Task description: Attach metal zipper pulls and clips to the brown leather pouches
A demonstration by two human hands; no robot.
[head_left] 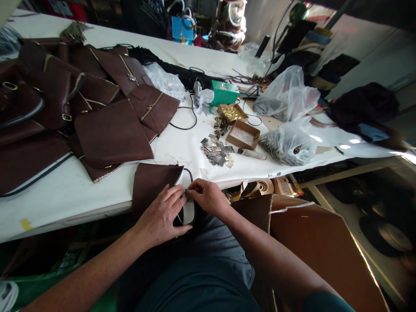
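Observation:
A dark brown leather piece with a pale lining and a black-edged rim lies over the table's front edge, reaching towards my lap. My left hand grips it near its right end, fingers across the top and thumb spread out below. Right beside those fingertips, my right hand is closed in a pinch at the piece's edge. Something small and dark shows between finger and thumb there, too small to name. A thin black cord or piping curves up just behind the fingertips.
Brown leather bag parts with zips are heaped at the left. Several metal plates lie by an open cardboard box and a box of gold fittings. Plastic bags stand at the right. A large carton is below my right arm.

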